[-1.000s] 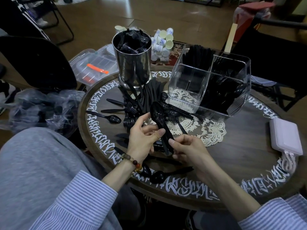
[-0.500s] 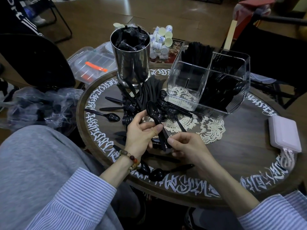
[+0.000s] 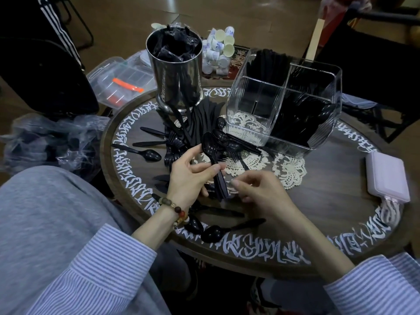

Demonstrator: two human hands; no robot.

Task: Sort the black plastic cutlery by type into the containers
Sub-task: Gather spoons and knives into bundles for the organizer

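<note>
**Spoons in the left hand, bin half filled**

We see a round dark wooden table [image 3: 329,201] rimmed with white painted script we cannot read. On it stands a clear ribbed plastic bin [image 3: 281,96], its divided cells holding black cutlery, beside a shiny steel canister [image 3: 177,76]. A loose cutlery pile [image 3: 181,137] lies on a lace doily [image 3: 288,169]. Our left hand [image 3: 188,176] grips a glossy spoon bundle [image 3: 214,164], thumb across the handles, bowls up. Our right hand [image 3: 261,192] hovers just beside, fingers loosely curled, holding nothing.
</note>
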